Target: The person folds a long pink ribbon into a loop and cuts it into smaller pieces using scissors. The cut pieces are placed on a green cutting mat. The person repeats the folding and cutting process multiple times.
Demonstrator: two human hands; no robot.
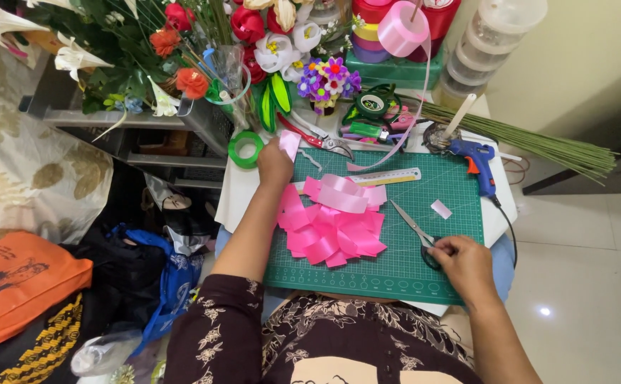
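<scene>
My left hand [275, 162] is raised over the far left corner of the green cutting mat [431, 270] and pinches a small piece of pink ribbon [290, 144]. A heap of cut pink ribbon pieces [332, 224] lies on the mat just right of my left forearm. On the mat's right side my right hand [463, 262] rests on the handles of a pair of scissors [410, 222], whose blades point up and left toward the heap. A small pale ribbon scrap [440, 208] lies beyond the scissors.
A ruler [388, 176] lies at the mat's far edge; a blue glue gun [475, 160], pliers [321, 139], a green tape roll [245, 148] and ribbon spools [399, 28] stand behind. Green stems [538, 142] stretch right. Artificial flowers [182, 50] crowd the back left; bags [19, 284] sit on the floor.
</scene>
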